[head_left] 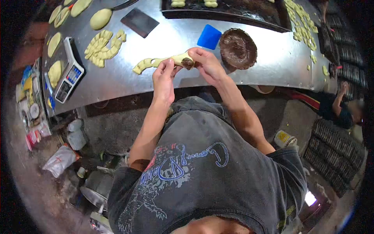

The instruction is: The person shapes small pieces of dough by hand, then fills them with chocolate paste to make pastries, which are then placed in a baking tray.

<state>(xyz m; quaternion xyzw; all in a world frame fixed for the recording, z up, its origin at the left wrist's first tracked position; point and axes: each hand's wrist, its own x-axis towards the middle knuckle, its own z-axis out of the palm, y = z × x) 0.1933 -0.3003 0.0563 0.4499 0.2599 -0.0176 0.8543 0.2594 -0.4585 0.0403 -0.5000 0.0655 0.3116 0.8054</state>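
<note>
Between my two hands, above the metal table's front edge, is a piece of pale dough (179,59) with a lump of dark brown filling (187,63) on it. My left hand (164,80) pinches its left side with thumb and fingers. On the right side, the fingers of my right hand (208,66) grip the dough beside the filling. A strip of dough pieces (143,64) lies on the table just left of my hands. The bowl of brown filling (238,48) sits to the right, with a blue scraper (209,37) beside it.
A scale (70,80) stands at the left, near dough pieces (102,46) and a dark metal plate (140,22). A black tray (230,15) lies at the back. Small dough pieces (304,27) are at the right. Another person (341,105) is at the far right.
</note>
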